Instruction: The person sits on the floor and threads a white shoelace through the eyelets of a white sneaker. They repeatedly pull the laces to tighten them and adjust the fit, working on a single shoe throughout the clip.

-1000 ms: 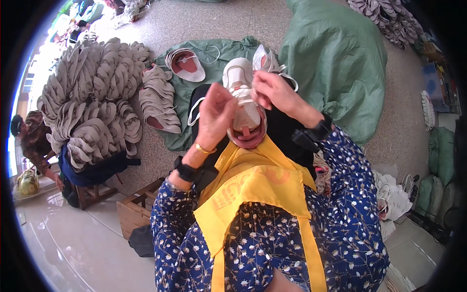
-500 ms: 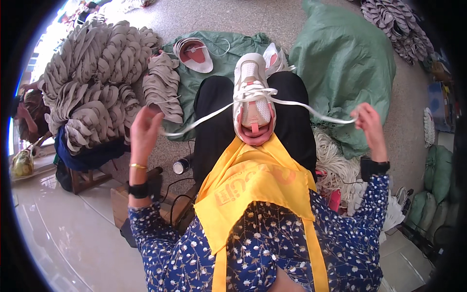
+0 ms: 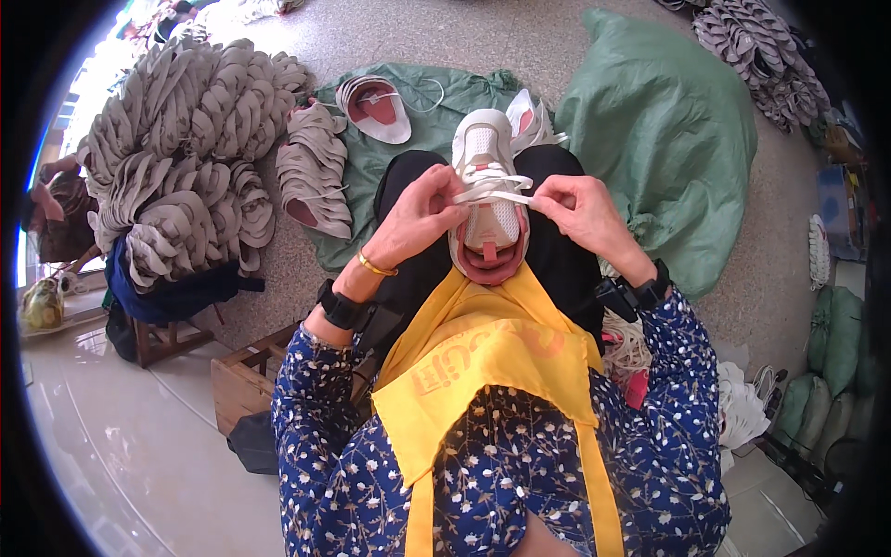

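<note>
A white and pink sneaker [image 3: 484,145] rests between my knees, its heel opening toward me. White shoelace [image 3: 493,192] crosses its front in loops. My left hand [image 3: 421,206] pinches lace at the shoe's left side, thumb and forefinger together. On the right side, my right hand [image 3: 581,212] grips another part of the lace between thumb and fingertips. Both hands are close to the shoe, with only a short run of lace between them. The yellow apron [image 3: 483,343] on my lap meets the heel of the shoe.
Bundled grey shoe uppers [image 3: 200,121] are heaped at the left, with a smaller stack [image 3: 312,167] nearer. A loose upper [image 3: 376,108] lies on a green sheet [image 3: 436,84]. A large green sack [image 3: 659,139] stands at right. A wooden crate [image 3: 243,385] sits at lower left.
Both hands have come inward from wide apart to the shoe. The lace ends, stretched out sideways before, are now drawn in close over the shoe's front.
</note>
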Tool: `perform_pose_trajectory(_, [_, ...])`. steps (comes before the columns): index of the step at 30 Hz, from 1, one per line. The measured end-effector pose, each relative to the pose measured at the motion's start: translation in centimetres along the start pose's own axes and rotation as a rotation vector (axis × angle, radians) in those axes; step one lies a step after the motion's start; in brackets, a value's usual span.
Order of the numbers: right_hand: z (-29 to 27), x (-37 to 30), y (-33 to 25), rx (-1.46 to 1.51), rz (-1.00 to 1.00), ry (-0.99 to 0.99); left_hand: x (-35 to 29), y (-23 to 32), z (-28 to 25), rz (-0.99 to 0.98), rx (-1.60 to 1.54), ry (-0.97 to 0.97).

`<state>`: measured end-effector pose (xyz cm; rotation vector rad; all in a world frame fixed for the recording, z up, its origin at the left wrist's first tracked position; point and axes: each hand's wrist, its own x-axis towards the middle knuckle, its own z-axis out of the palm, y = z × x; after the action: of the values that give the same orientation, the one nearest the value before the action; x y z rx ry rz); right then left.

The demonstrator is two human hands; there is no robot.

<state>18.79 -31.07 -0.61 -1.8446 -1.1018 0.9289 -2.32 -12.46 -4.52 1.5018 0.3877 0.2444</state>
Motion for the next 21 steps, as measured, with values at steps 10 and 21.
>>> perform_pose_trajectory(10, [-6.3,-4.3,1.3,0.201,0.202,-0.020,-0.1,-0.1,0.7,0.095,0.260,0.098])
perform_pose_trajectory(21, [0.2,1.2,-2.7,-0.338,-0.354,0.245,-0.5,0.6,2.1,0.203,0.350,0.260])
